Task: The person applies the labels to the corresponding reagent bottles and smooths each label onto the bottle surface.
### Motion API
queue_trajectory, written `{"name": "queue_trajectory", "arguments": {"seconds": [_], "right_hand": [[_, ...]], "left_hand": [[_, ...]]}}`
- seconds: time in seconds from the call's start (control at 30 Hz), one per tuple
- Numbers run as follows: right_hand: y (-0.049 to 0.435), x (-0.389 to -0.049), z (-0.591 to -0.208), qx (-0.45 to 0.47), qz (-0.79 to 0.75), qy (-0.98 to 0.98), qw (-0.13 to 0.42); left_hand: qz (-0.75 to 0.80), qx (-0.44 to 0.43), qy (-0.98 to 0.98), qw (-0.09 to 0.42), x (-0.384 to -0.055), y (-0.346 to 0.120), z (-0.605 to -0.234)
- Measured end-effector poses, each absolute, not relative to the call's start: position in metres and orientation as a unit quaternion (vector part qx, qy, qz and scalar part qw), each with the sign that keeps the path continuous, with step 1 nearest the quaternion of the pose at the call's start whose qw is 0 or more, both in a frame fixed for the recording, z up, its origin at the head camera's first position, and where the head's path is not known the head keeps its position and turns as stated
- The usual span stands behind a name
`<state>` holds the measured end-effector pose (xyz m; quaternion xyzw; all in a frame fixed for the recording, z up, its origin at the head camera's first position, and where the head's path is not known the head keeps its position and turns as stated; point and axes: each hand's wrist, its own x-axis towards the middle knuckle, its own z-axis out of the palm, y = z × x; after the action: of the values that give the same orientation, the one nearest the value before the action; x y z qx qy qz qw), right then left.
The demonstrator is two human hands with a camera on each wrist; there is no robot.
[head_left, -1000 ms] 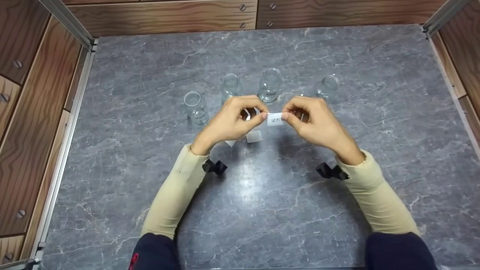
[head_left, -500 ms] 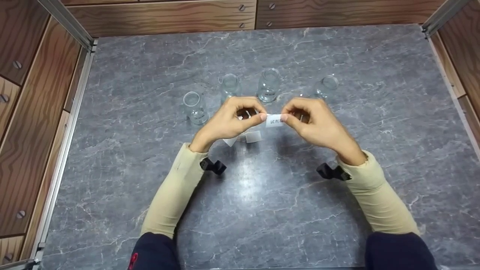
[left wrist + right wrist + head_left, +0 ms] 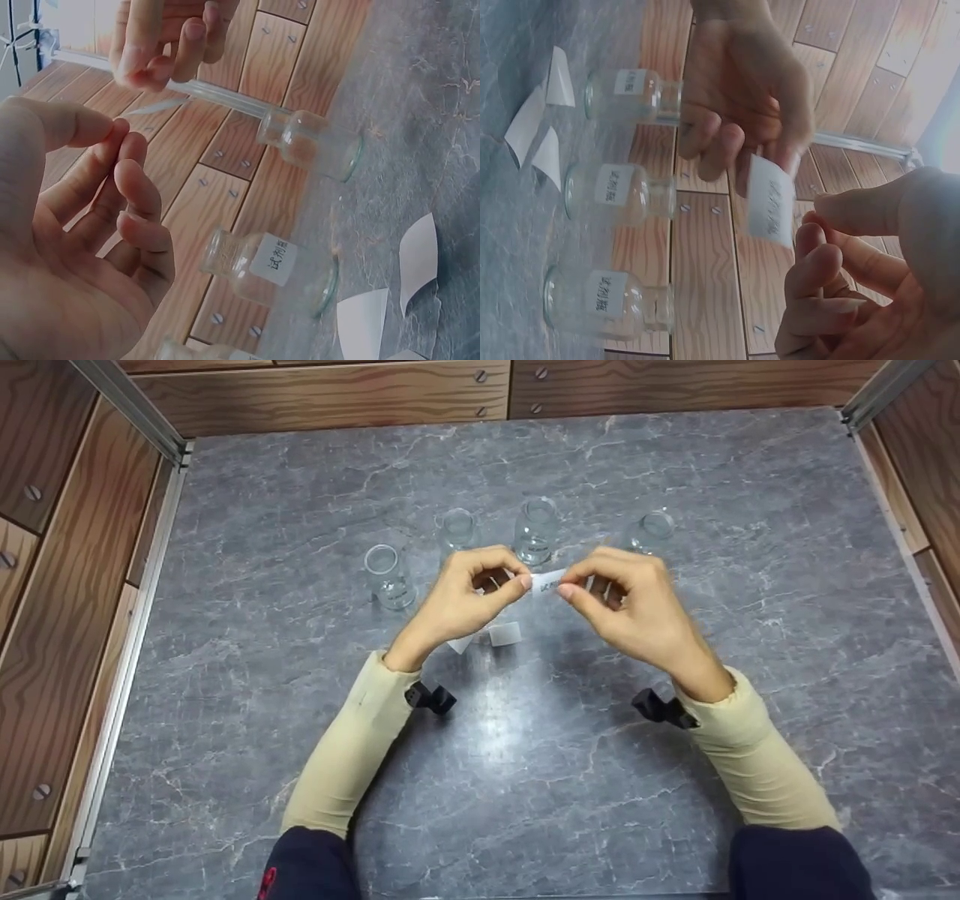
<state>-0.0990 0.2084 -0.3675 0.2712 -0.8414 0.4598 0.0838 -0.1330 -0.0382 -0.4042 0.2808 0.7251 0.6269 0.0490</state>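
Observation:
My left hand (image 3: 476, 592) pinches one end of a small white label (image 3: 770, 201) between thumb and forefinger, above the table. Dark printed characters show on the label's face. Beside its other end is my right hand (image 3: 634, 607), fingers bent and thumb near the forefinger. In the right wrist view a narrow gap separates those right fingertips (image 3: 819, 219) from the label's edge. Past the hands stand clear glass bottles: one at the left (image 3: 390, 577), two in the middle, and another bottle (image 3: 651, 531) at the right. Labelled bottles (image 3: 613, 191) show in the right wrist view.
Several curled white paper pieces (image 3: 505, 634) lie on the grey marbled table (image 3: 480, 810), under and just in front of the left hand. Wood-patterned walls (image 3: 322, 394) and metal rails (image 3: 142, 562) bound the work area.
My right fingers have come away from the label's right end. The label, still pinched by my left hand, has risen slightly and tilted up on its right side.

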Motion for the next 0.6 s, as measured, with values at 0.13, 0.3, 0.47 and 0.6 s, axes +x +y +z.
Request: {"name": "queue_trajectory", "arguments": {"seconds": [0.13,0.3,0.47,0.6], "right_hand": [[0.2039,-0.0986,-0.3709,0.277,0.458,-0.84,0.09],[0.2008,-0.0982,-0.3738,0.281,0.463,-0.835,0.094],[0.1987,-0.0975,-0.3749,0.282,0.476,-0.828,0.092],[0.1974,-0.097,-0.3754,0.281,0.483,-0.825,0.091]], "left_hand": [[0.624,0.289,0.725,0.043,-0.1299,-0.0356,-0.4028],[0.617,0.299,0.727,0.038,-0.127,-0.0326,-0.4011],[0.616,0.305,0.726,0.035,-0.1255,-0.0308,-0.4006],[0.613,0.311,0.726,0.031,-0.125,-0.0297,-0.4006]]}}
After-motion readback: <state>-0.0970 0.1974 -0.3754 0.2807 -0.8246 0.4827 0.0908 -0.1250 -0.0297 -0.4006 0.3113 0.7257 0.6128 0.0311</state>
